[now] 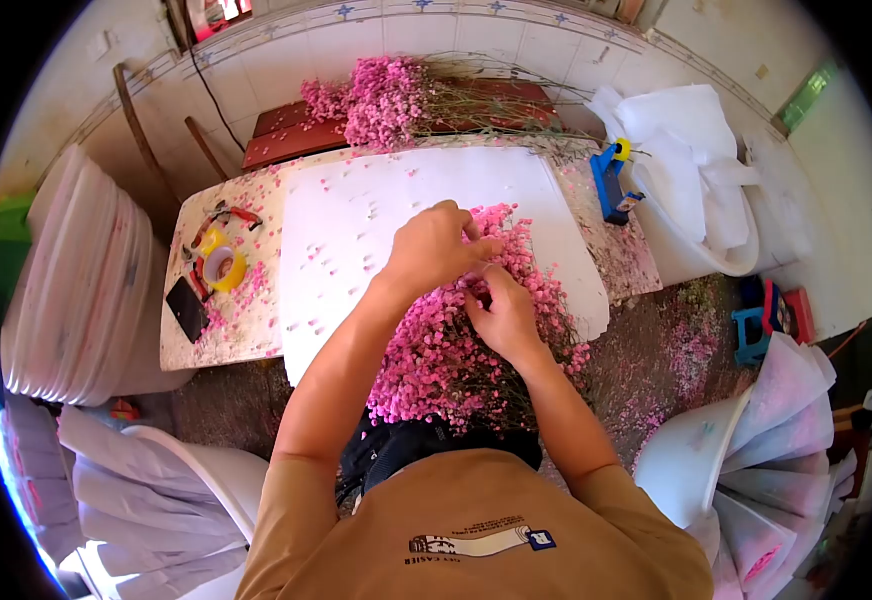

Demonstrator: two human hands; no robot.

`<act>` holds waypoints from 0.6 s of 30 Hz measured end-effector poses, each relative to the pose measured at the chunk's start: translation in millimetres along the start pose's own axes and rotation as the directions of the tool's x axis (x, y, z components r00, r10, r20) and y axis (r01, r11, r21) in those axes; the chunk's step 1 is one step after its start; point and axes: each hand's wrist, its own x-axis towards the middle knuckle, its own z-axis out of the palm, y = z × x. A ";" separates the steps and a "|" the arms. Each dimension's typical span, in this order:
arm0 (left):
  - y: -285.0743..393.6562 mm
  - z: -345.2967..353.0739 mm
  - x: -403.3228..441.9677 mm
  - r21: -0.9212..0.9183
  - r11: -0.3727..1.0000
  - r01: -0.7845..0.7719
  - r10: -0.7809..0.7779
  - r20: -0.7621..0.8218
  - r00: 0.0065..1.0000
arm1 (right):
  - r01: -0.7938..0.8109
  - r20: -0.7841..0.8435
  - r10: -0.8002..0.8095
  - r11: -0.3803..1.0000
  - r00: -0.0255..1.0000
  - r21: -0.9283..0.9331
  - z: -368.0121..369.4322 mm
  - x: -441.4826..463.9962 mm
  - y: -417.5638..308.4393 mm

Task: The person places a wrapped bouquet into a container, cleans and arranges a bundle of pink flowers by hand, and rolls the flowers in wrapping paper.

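Note:
A big bunch of pink baby's breath (pixel 436 350) leans against the table's front edge, close to my body, its blossoms spreading up onto the white paper sheets (pixel 346 210). My left hand (pixel 438 248) reaches over the top of the bunch, fingers bent and closed among the upper sprigs. Just below and to the right, my right hand (pixel 506 318) pinches at the same sprigs with thumb and forefinger. The fingertips of both hands nearly meet. Exactly which stems they grip is partly hidden by blossoms and fingers.
More pink flowers (pixel 386 100) lie on a red-brown board behind the table. A tape dispenser (pixel 611 185) stands at right; tape rolls (pixel 224 268), pliers (pixel 241 215) and a phone (pixel 187 308) lie at left. Tubs with wrapped bundles (pixel 696 450) flank me. Stacked tubs (pixel 81 290) stand left.

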 end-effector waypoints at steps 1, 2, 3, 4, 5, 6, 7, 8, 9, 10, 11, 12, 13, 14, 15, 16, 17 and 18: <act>3.0 3.8 1.2 0.207 0.977 -0.045 0.046 -0.002 0.999 | -0.004 -0.010 0.004 1.000 1.000 -0.001 1.0 -1.0 1.5; 7.6 3.6 6.1 0.133 0.989 0.065 -0.080 0.109 0.991 | -0.004 -0.004 0.004 1.000 1.000 0.014 1.6 -1.3 2.6; 5.3 6.1 7.7 0.137 0.989 0.058 -0.073 0.112 0.991 | -0.002 0.001 0.002 1.000 1.000 0.029 1.8 -1.2 3.3; 0.4 9.2 8.4 0.061 0.997 0.050 -0.056 0.103 0.993 | -0.008 0.006 0.008 1.000 1.000 0.027 0.5 -1.1 1.2; -4.9 12.1 9.6 -0.016 0.999 0.041 -0.039 0.096 0.995 | -0.012 -0.003 0.012 1.000 1.000 0.027 -0.9 0.2 -0.1; -11.2 14.3 11.2 -0.012 0.999 0.036 -0.034 0.105 0.994 | 0.038 -0.027 -0.037 0.999 0.999 0.038 -2.3 0.5 -1.8; -13.3 13.5 11.2 -0.079 0.997 0.026 -0.028 -0.025 0.999 | 0.086 -0.049 -0.084 0.995 0.995 0.048 -2.7 -0.6 -2.8; -14.9 13.9 10.7 -0.143 0.990 0.009 -0.032 -0.156 0.987 | 0.105 -0.057 -0.102 0.993 0.993 0.061 -1.0 -0.5 -1.0; -15.8 15.3 9.7 -0.137 0.990 0.011 -0.032 -0.150 0.988 | 0.100 -0.061 -0.096 0.993 0.994 0.067 -1.0 -1.1 -1.4; -11.5 13.3 8.0 -0.146 0.989 -0.035 0.011 -0.164 0.986 | 0.096 -0.054 -0.092 0.993 0.994 0.068 -1.6 -0.9 -3.1; -6.6 11.0 6.2 -0.153 0.985 -0.082 0.054 -0.180 0.982 | 0.094 -0.048 -0.091 0.993 0.995 0.068 -1.9 -0.4 -4.2; -0.3 9.5 3.2 -0.091 0.995 -0.035 0.027 -0.095 0.995 | 0.094 -0.051 -0.091 0.993 0.995 0.072 -1.1 -0.6 -3.3; 2.6 12.0 1.4 -0.086 0.996 -0.036 0.028 -0.094 0.995 | 0.096 -0.043 -0.094 0.995 0.995 0.035 -0.4 -0.7 -2.3; 5.4 14.9 0.3 0.022 0.999 -0.033 0.034 -0.061 0.998 | 0.096 -0.035 -0.096 0.995 0.995 -0.004 0.0 -0.9 -1.9; 7.0 17.1 0.3 0.128 0.991 -0.034 0.037 -0.026 0.999 | 0.094 -0.039 -0.094 0.996 0.995 -0.003 0.1 -1.9 -1.9; 5.4 20.1 1.7 0.115 0.993 -0.028 0.029 -0.010 1.000 | 0.082 -0.017 -0.082 0.997 0.996 -0.001 -1.4 -2.5 -4.7; 3.1 23.0 2.7 0.115 0.993 -0.033 0.034 -0.006 0.999 | 0.070 0.004 -0.070 0.998 0.998 -0.001 -3.0 -2.8 -5.9; -0.1 25.2 3.4 0.080 0.996 -0.030 0.032 -0.014 0.999 | 0.067 -0.001 -0.067 0.998 0.998 -0.004 -2.8 -3.2 -4.3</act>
